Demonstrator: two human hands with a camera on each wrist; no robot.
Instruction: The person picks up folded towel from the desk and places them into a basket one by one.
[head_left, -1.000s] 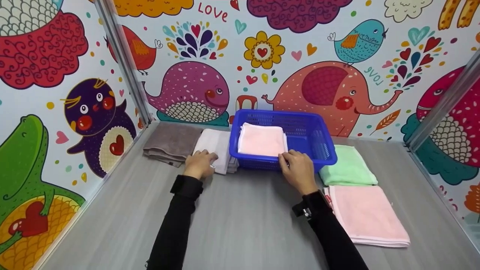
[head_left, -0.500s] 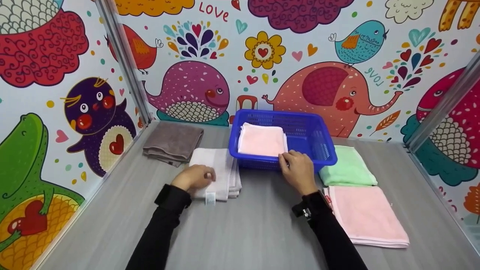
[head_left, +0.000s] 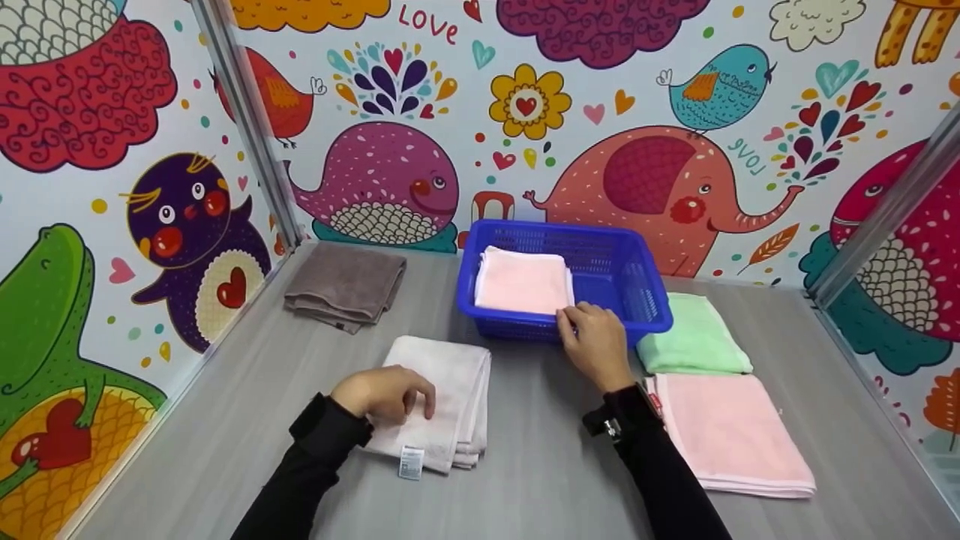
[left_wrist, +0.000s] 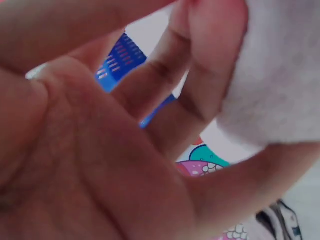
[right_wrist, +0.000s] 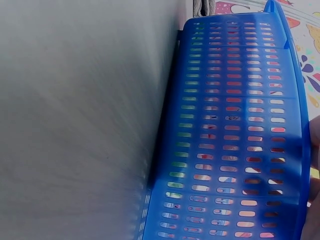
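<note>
A folded white towel (head_left: 442,405) with a care label at its near edge lies on the table, front left of the basket. My left hand (head_left: 386,394) grips its left side with bent fingers. In the left wrist view, the towel (left_wrist: 280,75) meets the fingers. The blue basket (head_left: 517,326) stands at the back, a folded pink towel (head_left: 525,281) inside its left part. My right hand (head_left: 598,341) pinches its front rim. The right wrist view shows the basket's slotted wall (right_wrist: 230,125), with part of that hand at the right edge.
A folded grey-brown towel (head_left: 349,283) lies at the back left. Right of the basket are a folded green towel (head_left: 697,337) and, nearer, a larger folded pink towel (head_left: 735,431). Patterned walls (head_left: 525,180) bound the table (head_left: 540,450) at the back and both sides.
My left hand has drawn the white towel toward me, away from the grey-brown towel and the basket's left side. The right hand and the basket have stayed nearly in place.
</note>
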